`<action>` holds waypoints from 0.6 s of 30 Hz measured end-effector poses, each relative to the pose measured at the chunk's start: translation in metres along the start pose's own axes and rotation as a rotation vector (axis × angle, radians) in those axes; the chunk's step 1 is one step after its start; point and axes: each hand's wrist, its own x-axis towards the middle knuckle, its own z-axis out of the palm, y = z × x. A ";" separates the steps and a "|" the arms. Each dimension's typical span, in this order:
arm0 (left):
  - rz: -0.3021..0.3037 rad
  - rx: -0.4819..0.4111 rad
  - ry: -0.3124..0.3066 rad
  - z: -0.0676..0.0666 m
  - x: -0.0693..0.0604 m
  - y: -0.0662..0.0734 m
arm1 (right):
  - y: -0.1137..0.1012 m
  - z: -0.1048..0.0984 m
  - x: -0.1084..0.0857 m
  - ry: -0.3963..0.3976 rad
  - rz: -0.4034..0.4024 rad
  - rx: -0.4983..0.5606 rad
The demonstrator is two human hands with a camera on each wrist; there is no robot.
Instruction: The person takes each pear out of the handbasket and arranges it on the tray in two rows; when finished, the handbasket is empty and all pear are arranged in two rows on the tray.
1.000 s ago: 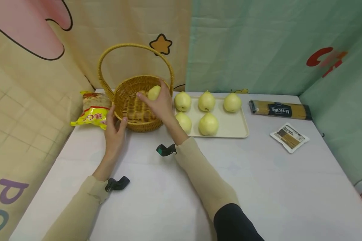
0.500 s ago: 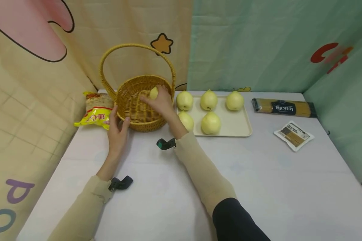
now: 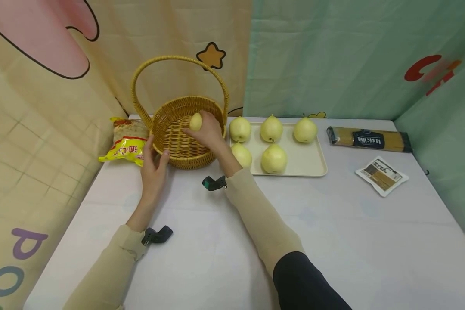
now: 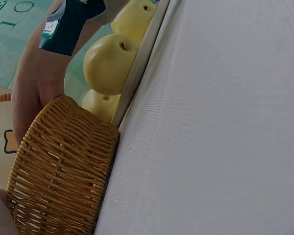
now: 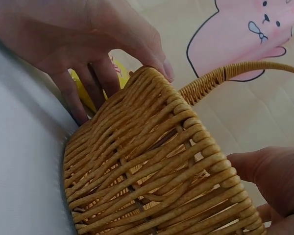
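In the head view, a woven basket (image 3: 190, 162) with a tall arched handle stands at the back left of the table. My left hand (image 3: 153, 172) grips its near left rim; in the right wrist view the thumb of that left hand (image 5: 103, 34) lies at the rim, other fingers down the outer wall. Inside the basket my right hand (image 3: 211, 131) holds a pale yellow-green pear (image 3: 196, 122), which its fingers partly cover. The left wrist view shows the basket's wall (image 4: 63, 166) with my right forearm (image 4: 41, 73) reaching over it. The basket's wall hides the held pear in both wrist views.
Right of the basket, a cream tray (image 3: 306, 159) carries several pears (image 3: 274, 158). A yellow snack bag (image 3: 128, 144) lies left of the basket. A pasta pack (image 3: 370, 139) and a small white sachet (image 3: 382, 175) lie at the right. Curtains border the table.
My right hand has sunk a little deeper into the basket with the pear. The left hand keeps its hold on the rim. The head view has shifted slightly.
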 end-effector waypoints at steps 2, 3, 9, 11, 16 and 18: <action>0.005 0.001 0.002 0.001 0.000 0.002 | 0.000 0.001 0.000 -0.017 0.006 -0.013; 0.007 0.000 0.003 0.001 -0.001 0.003 | 0.000 0.002 0.000 -0.027 0.008 -0.023; 0.011 -0.010 0.001 0.002 -0.002 0.006 | -0.001 0.002 -0.001 -0.056 -0.004 -0.082; 0.006 -0.002 0.002 0.002 -0.002 0.006 | -0.001 0.002 -0.001 -0.068 -0.017 -0.095; -0.031 -0.007 -0.004 0.001 -0.009 0.025 | -0.002 0.004 -0.002 -0.112 -0.033 -0.118; -0.046 -0.012 -0.010 0.001 -0.012 0.036 | -0.003 0.005 -0.003 -0.120 -0.029 -0.133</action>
